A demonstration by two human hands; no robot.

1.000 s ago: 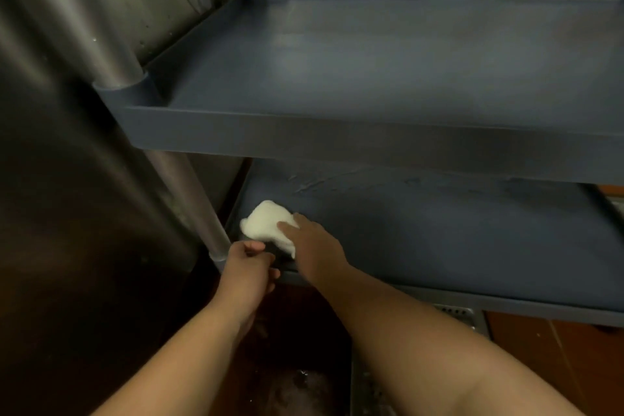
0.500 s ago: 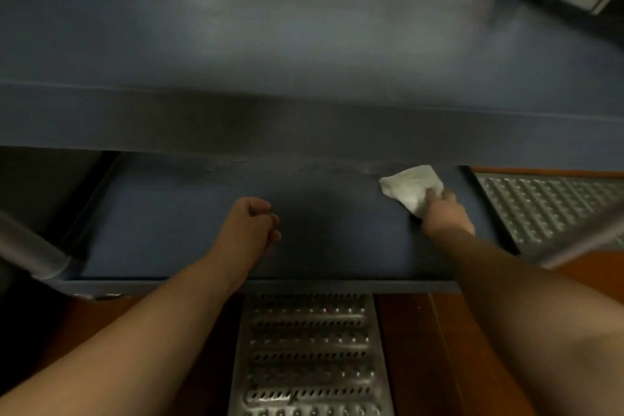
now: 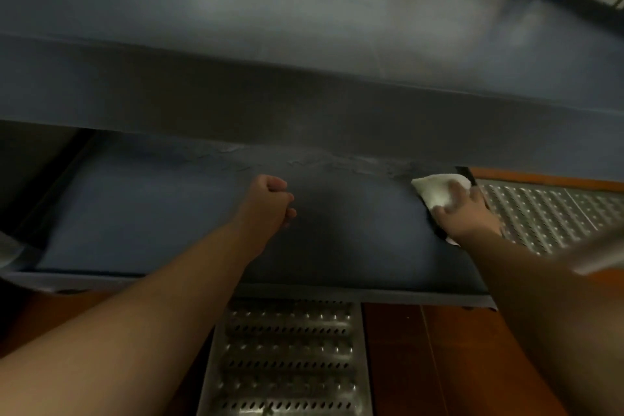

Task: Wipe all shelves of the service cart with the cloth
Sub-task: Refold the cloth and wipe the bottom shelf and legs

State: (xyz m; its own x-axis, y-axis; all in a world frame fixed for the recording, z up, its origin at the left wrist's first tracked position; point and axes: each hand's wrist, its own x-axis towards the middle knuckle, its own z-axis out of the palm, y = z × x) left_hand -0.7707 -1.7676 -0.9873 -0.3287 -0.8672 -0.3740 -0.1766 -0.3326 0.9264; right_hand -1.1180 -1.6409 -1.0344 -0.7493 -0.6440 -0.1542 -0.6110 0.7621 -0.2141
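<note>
While L grip (image 3: 270,203) is fisted empty, R grip (image 3: 467,213) clutches cloth (image 3: 435,189) beneath fingers.

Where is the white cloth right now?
The cloth is on the lower shelf at its far right end, under the right hand, beside the metal floor grate.

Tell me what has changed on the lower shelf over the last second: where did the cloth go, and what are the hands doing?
The right hand swept the cloth along the lower shelf from its left front corner to the right end. The left hand left that corner and now hovers curled over the middle, holding nothing. The right hand keeps its hold on the cloth; smears remain at the back.
</note>
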